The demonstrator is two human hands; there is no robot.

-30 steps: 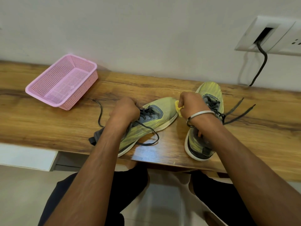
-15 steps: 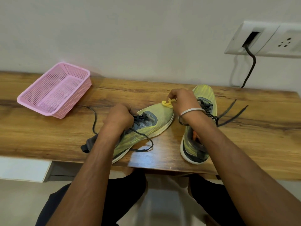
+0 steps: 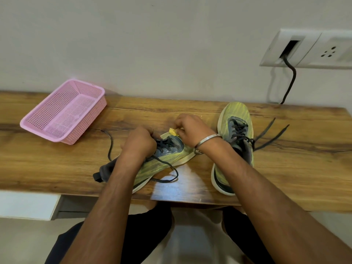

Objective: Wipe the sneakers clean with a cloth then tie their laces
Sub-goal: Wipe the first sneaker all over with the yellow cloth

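**A:** So where's everything sitting right now?

**B:** Both sneakers are on the wooden desk (image 3: 57, 164). The left sneaker (image 3: 163, 161) lies angled, toe pointing up and to the right, heel hanging near the front edge. The right sneaker (image 3: 235, 134) stands just beside it on the right, toe toward the wall, not touching it as far as I can see.

**A:** And the hands?

**B:** Left hand (image 3: 140, 142) is curled over the lace area of the left sneaker, fingers bent down around the tongue and laces, so it's gripping the shoe there. Right hand (image 3: 190, 128) sits over that same shoe's toe with fingers bunched tight around a small yellow cloth (image 3: 173, 131). Only a scrap of it pokes out, pressed right at the toe. There's a metal bangle (image 3: 208, 141) on that wrist.

**A:** Laces tied?

**B:** Nope. The left shoe's dark lace (image 3: 167, 178) loops loose over the desk in front, and another end trails off behind the left hand. The right shoe's lace ends (image 3: 272, 136) splay out to the right.

**A:** Anything else on there?

**B:** A pink mesh basket (image 3: 62, 113) well off to the left by the wall, and a wall socket (image 3: 304, 48) with a black cable (image 3: 290, 80) dropping behind the desk.
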